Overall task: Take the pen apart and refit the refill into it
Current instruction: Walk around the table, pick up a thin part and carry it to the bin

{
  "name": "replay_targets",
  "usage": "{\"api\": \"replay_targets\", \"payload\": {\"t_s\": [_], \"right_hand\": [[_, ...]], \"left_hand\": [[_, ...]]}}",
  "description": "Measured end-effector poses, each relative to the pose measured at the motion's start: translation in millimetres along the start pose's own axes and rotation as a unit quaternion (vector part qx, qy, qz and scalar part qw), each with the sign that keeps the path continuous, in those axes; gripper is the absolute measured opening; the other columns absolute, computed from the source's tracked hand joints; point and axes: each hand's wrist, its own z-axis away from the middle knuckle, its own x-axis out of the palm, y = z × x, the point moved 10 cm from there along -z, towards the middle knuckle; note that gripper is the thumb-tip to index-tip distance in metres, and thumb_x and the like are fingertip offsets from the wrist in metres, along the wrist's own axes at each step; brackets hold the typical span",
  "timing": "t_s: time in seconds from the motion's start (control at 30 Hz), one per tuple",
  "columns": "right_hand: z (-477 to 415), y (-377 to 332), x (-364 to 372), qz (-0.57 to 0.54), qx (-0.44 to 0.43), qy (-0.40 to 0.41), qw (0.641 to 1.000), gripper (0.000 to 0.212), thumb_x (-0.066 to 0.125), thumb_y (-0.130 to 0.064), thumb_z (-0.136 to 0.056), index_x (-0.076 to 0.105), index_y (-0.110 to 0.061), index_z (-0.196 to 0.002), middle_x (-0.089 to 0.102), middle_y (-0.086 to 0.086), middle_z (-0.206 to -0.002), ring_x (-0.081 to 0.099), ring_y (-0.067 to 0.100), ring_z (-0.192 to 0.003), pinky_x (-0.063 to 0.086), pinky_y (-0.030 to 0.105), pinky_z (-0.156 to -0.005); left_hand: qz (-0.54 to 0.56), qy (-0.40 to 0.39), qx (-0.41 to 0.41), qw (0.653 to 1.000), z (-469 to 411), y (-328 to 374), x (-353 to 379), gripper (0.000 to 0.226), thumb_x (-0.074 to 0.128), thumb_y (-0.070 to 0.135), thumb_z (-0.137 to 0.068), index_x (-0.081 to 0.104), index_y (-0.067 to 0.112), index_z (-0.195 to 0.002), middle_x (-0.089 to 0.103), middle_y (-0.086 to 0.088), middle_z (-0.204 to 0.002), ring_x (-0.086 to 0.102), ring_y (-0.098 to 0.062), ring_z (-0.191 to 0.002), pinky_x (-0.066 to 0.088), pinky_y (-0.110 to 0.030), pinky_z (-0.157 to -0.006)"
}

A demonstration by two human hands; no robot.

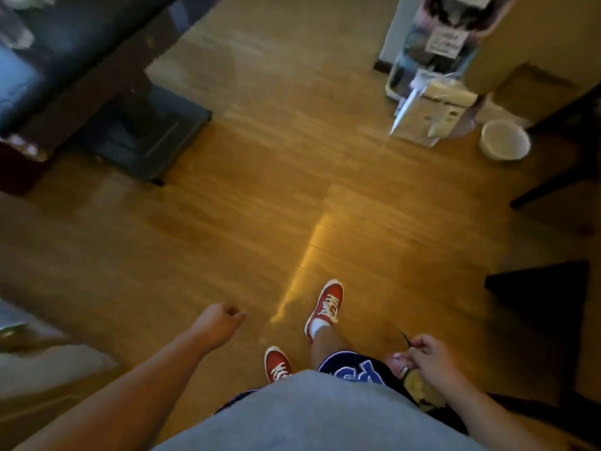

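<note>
— While the person stands on the wood floor (260, 206) in red shoes (325, 307), where is the pen (406, 339)?
— In the right hand (429, 356), low at the hip; a thin dark tip pokes out above the pinching grip.
— And the left hand (219, 322)?
— Clenched loosely, holding nothing visible, well apart from the pen.

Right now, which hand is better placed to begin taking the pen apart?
The right hand. It already pinches a thin dark thing, probably the pen, near the hip. The left hand is a closed fist out in front with nothing visible in it; it could come across to help.
</note>
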Motion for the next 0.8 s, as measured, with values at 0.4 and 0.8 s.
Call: {"api": "replay_targets", "payload": {"t_s": [0.4, 0.8], "right_hand": [[-110.9, -45.6, -75.3, -0.104, 0.089, 0.000, 0.991, 0.018, 0.052, -0.007, -0.094, 0.063, -0.015, -0.083, 0.070, 0.016, -0.081, 0.068, 0.031, -0.070, 0.058, 0.045, -0.064], [-225.1, -267.2, -173.5, -0.142, -0.016, 0.018, 0.990, 0.020, 0.048, 0.001, -0.096, 0.053, -0.008, -0.079, 0.062, 0.012, -0.079, 0.059, 0.025, -0.068, 0.048, 0.036, -0.067]], "left_hand": [[-0.107, -0.064, 0.047, 0.991, -116.9, 198.8, -31.6, 0.024, 0.058, 0.040, -0.089, 0.064, 0.017, -0.080, 0.071, -0.008, -0.082, 0.066, -0.022, -0.072, 0.052, -0.032, -0.065], [-0.160, -0.081, -0.019, 0.984, -239.8, 280.3, -119.1, 0.027, 0.061, 0.031, -0.090, 0.059, 0.014, -0.069, 0.063, -0.009, -0.072, 0.058, -0.022, -0.067, 0.046, -0.030, -0.067]]}}
